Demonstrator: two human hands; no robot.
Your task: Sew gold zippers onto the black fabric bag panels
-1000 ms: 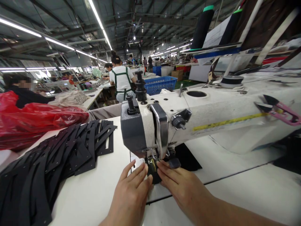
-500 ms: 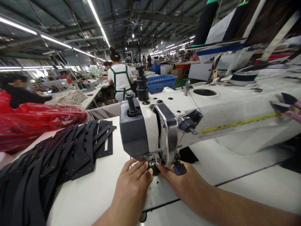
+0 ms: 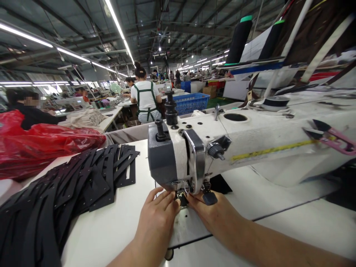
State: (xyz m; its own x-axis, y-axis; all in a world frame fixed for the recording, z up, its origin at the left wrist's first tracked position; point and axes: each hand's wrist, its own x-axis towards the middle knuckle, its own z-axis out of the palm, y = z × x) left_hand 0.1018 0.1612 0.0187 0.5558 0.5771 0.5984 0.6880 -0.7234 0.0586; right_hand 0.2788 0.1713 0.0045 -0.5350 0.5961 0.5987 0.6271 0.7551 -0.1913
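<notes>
A white industrial sewing machine (image 3: 182, 155) with a dark grey end cover stands in front of me. Under its needle area lies a small part of a black fabric piece (image 3: 183, 201). My left hand (image 3: 159, 215) grips the left edge of that piece, thumb and fingers close together. From the right, my right hand (image 3: 213, 211) pinches its other side, partly covered by the dark lever of the machine. Black material (image 3: 221, 184) also shows behind my right hand; whether it is the same piece I cannot tell. The fingertips are partly hidden by the machine head.
Overlapping black cut strips (image 3: 83, 181) cover the left of the white table (image 3: 125, 215). Beyond them lies a red plastic bag (image 3: 50, 144). Pink-handled snips (image 3: 330, 137) rest against the machine arm. Thread cones (image 3: 239, 40) stand above. A co-worker (image 3: 146, 94) sits ahead by a blue basket (image 3: 191, 103).
The view has shifted slightly, bringing the snips and thread cones further into sight. Both hands keep about the same place at the needle, still on the black piece.
</notes>
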